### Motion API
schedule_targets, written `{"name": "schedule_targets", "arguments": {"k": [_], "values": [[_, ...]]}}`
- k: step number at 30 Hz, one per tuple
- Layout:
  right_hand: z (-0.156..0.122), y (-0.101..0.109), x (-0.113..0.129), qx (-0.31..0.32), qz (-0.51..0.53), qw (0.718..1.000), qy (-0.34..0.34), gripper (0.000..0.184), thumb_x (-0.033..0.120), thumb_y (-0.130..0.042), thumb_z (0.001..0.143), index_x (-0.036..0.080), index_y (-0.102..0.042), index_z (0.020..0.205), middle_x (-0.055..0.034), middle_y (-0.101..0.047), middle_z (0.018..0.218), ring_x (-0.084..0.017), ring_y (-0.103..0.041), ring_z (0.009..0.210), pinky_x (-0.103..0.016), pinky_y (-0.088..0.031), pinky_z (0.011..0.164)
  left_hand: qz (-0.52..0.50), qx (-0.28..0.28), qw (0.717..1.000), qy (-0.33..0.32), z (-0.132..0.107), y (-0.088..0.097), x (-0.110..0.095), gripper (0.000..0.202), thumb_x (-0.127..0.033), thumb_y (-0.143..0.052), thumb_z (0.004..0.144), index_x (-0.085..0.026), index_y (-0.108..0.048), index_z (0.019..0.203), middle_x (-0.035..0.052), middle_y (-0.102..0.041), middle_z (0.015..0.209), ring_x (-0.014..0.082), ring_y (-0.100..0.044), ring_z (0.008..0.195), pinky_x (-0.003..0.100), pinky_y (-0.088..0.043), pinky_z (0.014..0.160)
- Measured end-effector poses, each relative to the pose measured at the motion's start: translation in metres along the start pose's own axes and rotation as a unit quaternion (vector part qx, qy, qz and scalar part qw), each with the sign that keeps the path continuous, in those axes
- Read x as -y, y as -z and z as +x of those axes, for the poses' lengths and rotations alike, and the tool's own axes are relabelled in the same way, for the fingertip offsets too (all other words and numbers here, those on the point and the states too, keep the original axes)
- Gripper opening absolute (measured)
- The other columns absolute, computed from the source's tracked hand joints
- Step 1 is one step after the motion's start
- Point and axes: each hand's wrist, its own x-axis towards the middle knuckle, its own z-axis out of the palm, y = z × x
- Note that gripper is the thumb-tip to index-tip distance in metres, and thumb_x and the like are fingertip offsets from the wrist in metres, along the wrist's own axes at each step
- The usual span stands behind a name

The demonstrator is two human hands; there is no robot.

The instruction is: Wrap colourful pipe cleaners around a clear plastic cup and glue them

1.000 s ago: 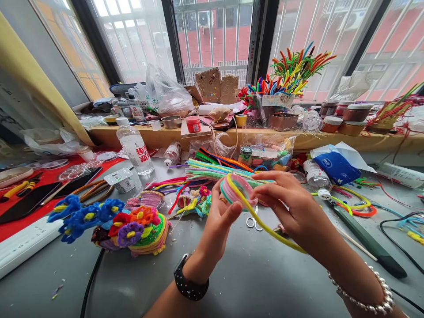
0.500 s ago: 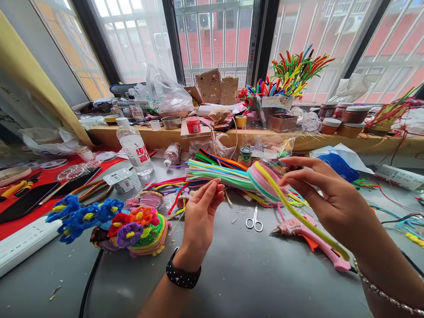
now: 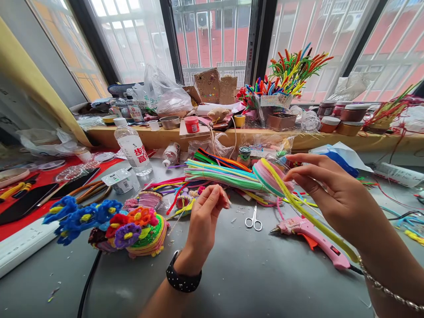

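Note:
My right hand pinches a flat coiled disc of pastel pipe cleaners, raised above the grey table. A long yellow-green pipe cleaner trails from the coil down past my right wrist. My left hand, with a black watch on its wrist, hovers apart from the coil, thumb and fingertips pressed together in a pinch; what they hold, if anything, is too small to see. Small scissors and a pink glue gun lie on the table between my hands.
A pile of loose pipe cleaners lies beyond my hands. A pipe-cleaner flower basket sits at the left, a water bottle behind it. The cluttered window ledge carries jars, bags and a bunch of pipe cleaners.
My hands have parted: the right carried the coil up and to the right, the left let go of it and dropped slightly. The glue gun and scissors are now uncovered.

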Motion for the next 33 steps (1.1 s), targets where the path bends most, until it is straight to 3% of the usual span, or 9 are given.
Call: {"name": "schedule_targets", "arguments": {"k": [7, 10, 12, 14, 15, 19, 24, 30, 33], "values": [[-0.0003, -0.0001, 0.0022, 0.006, -0.006, 1.0, -0.008, 0.02, 0.033, -0.049, 0.087, 0.025, -0.065, 0.08, -0.0058, -0.059, 0.112, -0.022, -0.052, 0.11, -0.039, -0.04, 0.092, 0.06, 0.021, 0.998, -0.009, -0.0024, -0.0017, 0.0011, 0.043, -0.035, -0.059, 0.078, -0.018, -0.041, 0.043, -0.0052, -0.034, 0.043, 0.0069, -0.03, 0.043, 0.023, -0.028, 0.045], [-0.0002, 0.0003, 0.0021, 0.007, -0.002, 1.0, -0.005, 0.019, 0.032, -0.049, 0.087, 0.025, -0.065, 0.08, -0.0057, -0.059, 0.111, -0.021, -0.052, 0.109, -0.039, -0.039, 0.092, 0.122, 0.017, 0.992, -0.033, -0.0021, -0.0003, 0.0031, 0.041, -0.036, -0.06, 0.078, -0.018, -0.048, 0.043, -0.0037, -0.04, 0.045, 0.0077, -0.036, 0.047, 0.022, -0.034, 0.05], [-0.0004, 0.0007, 0.003, 0.008, -0.002, 1.0, -0.005, 0.019, 0.033, -0.049, 0.087, 0.025, -0.065, 0.08, -0.0057, -0.059, 0.112, -0.022, -0.052, 0.109, -0.039, -0.04, 0.092, 0.144, 0.005, 0.989, -0.044, -0.0013, 0.0, 0.0036, 0.011, -0.029, -0.069, 0.071, -0.019, -0.064, 0.069, -0.0021, -0.057, 0.066, 0.0087, -0.049, 0.061, 0.021, -0.041, 0.06], [-0.0006, 0.0012, 0.0047, 0.013, 0.0, 1.0, -0.006, 0.019, 0.033, -0.049, 0.087, 0.025, -0.066, 0.08, -0.0056, -0.059, 0.113, -0.021, -0.052, 0.109, -0.038, -0.04, 0.092, 0.131, -0.009, 0.991, -0.036, -0.0005, 0.0001, 0.0033, 0.04, -0.022, -0.075, 0.064, -0.027, -0.063, 0.102, -0.001, -0.063, 0.092, 0.0105, -0.057, 0.077, 0.022, -0.046, 0.069], [-0.0007, 0.0015, 0.0056, 0.018, 0.003, 1.0, -0.006, 0.019, 0.032, -0.049, 0.087, 0.026, -0.066, 0.08, -0.0053, -0.059, 0.113, -0.021, -0.052, 0.109, -0.038, -0.041, 0.092, 0.123, -0.012, 0.992, -0.029, -0.0001, 0.0002, 0.003, 0.046, -0.022, -0.075, 0.064, -0.028, -0.061, 0.108, -0.0005, -0.064, 0.097, 0.0106, -0.058, 0.078, 0.022, -0.047, 0.069], [-0.001, 0.002, 0.0075, 0.046, 0.029, 0.998, 0.011, 0.019, 0.031, -0.049, 0.087, 0.025, -0.065, 0.079, -0.0049, -0.058, 0.113, -0.021, -0.052, 0.11, -0.038, -0.04, 0.094, 0.105, -0.009, 0.994, -0.021, 0.0003, 0.0015, 0.0014, 0.015, -0.031, -0.067, 0.072, -0.018, -0.07, 0.081, -0.0012, -0.064, 0.067, 0.0062, -0.051, 0.055, 0.019, -0.043, 0.056], [-0.0015, 0.0012, 0.0081, 0.1, 0.043, 0.991, 0.076, 0.017, 0.028, -0.05, 0.088, 0.027, -0.066, 0.083, -0.0047, -0.058, 0.115, -0.022, -0.05, 0.114, -0.037, -0.041, 0.094, 0.096, -0.012, 0.995, -0.03, -0.0011, 0.0018, 0.0006, 0.017, -0.031, -0.073, 0.067, -0.017, -0.065, 0.059, -0.0045, -0.056, 0.051, 0.0058, -0.048, 0.05, 0.018, -0.041, 0.053], [-0.0019, 0.0016, 0.0078, 0.106, 0.039, 0.988, 0.102, 0.015, 0.025, -0.051, 0.087, 0.03, -0.065, 0.086, -0.0015, -0.057, 0.115, -0.018, -0.049, 0.115, -0.032, -0.041, 0.094, 0.097, -0.006, 0.995, -0.016, -0.0004, 0.0015, 0.0006, 0.012, -0.025, -0.07, 0.069, -0.018, -0.073, 0.078, -0.0013, -0.068, 0.067, 0.0067, -0.056, 0.059, 0.017, -0.046, 0.06], [-0.0018, 0.0021, 0.0065, 0.107, 0.038, 0.988, 0.1, 0.014, 0.025, -0.051, 0.087, 0.03, -0.064, 0.085, -0.001, -0.057, 0.114, -0.018, -0.049, 0.115, -0.031, -0.041, 0.093, 0.085, -0.006, 0.996, -0.013, -0.0001, 0.0015, 0.0006, 0.011, -0.023, -0.072, 0.067, -0.019, -0.072, 0.077, -0.0022, -0.07, 0.068, 0.0065, -0.058, 0.06, 0.017, -0.047, 0.062]]}}
